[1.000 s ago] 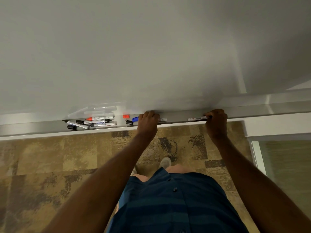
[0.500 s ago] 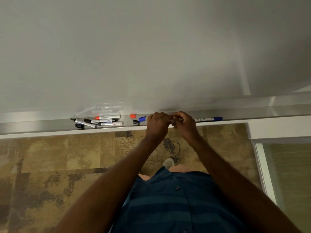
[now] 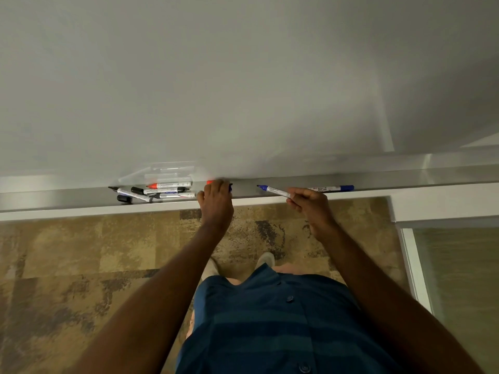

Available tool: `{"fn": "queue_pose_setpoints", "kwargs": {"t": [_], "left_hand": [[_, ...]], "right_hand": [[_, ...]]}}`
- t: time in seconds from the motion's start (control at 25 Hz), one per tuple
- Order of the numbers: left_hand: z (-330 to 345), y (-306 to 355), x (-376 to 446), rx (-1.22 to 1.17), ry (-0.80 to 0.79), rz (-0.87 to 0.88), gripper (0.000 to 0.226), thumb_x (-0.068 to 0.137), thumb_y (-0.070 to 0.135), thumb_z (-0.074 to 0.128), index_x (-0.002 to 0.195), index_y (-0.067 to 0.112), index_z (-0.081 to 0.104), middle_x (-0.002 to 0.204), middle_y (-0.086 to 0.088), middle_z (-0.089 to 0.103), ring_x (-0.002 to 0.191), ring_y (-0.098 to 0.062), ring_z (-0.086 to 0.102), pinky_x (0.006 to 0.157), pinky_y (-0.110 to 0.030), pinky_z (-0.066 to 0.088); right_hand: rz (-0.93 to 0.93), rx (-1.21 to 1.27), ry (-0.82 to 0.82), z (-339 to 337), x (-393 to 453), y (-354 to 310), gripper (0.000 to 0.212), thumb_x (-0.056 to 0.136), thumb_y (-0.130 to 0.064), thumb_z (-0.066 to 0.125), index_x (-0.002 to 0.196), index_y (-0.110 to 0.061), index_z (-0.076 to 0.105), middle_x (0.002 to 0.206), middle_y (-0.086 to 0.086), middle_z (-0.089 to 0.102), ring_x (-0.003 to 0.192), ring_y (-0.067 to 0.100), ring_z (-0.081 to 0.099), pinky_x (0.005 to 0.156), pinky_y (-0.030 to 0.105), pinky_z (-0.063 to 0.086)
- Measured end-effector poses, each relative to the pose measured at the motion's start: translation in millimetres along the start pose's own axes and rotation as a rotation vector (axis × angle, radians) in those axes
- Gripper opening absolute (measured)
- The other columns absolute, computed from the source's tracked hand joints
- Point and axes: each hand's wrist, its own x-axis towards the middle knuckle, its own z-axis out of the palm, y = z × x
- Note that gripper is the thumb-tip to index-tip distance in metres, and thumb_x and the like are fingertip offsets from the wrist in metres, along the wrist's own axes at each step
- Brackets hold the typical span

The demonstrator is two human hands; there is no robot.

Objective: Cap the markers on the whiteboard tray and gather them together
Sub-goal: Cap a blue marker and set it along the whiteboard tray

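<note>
Right hand (image 3: pixel 310 205) pinches an uncapped blue-tipped white marker (image 3: pixel 274 190); left hand (image 3: pixel 216 199) curls over loose caps on the grey metal tray (image 3: pixel 67 202), grasp unclear; should pick the blue cap, press on straight.

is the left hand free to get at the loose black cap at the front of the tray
Probably yes: the left hand already rests on the metal tray, and the loose black cap lies unobstructed further left.
</note>
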Motion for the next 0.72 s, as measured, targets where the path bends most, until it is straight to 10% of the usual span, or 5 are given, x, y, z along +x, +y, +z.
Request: {"fn": "queue_pose_setpoints", "kwargs": {"t": [0.72], "left_hand": [[-6,19,7,-0.196,-0.024,0.075,0.025,0.096,0.019,0.056,0.111,0.034,0.068,0.114,0.007,0.066,0.11,-0.02,0.052,0.085,-0.038,0.023]], "right_hand": [[-0.14,-0.177,-0.022,18,-13,-9,0.023,0.099,-0.011,0.061,0.12,-0.013,0.071,0.112,0.0,0.072,0.101,0.012,0.071,0.077,0.015,0.058]]}}
